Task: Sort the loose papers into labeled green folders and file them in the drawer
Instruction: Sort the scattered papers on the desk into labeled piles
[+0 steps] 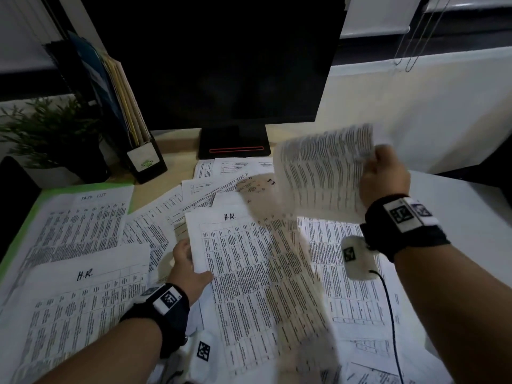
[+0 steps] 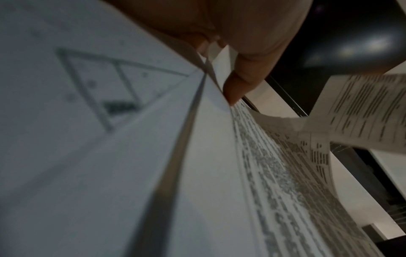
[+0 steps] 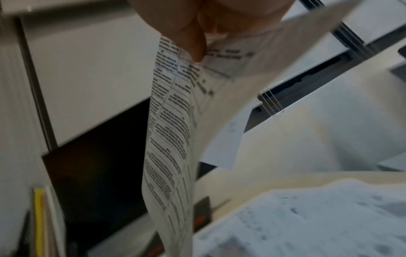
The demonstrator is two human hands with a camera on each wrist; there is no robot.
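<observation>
My right hand (image 1: pixel 383 173) pinches a printed sheet (image 1: pixel 321 173) lifted clear above the bench's far right for sorting. My left hand (image 1: pixel 188 268) grips an H.R. sheet (image 1: pixel 243 261) mid-bench. The green folder (image 1: pixel 33 214) lies at the left edge.

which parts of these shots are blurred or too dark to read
Head view: the lifted sheet in the right hand smears with motion; the monitor is black. Left wrist view: close papers out of focus by the left hand. Right wrist view: dim, soft background.
</observation>
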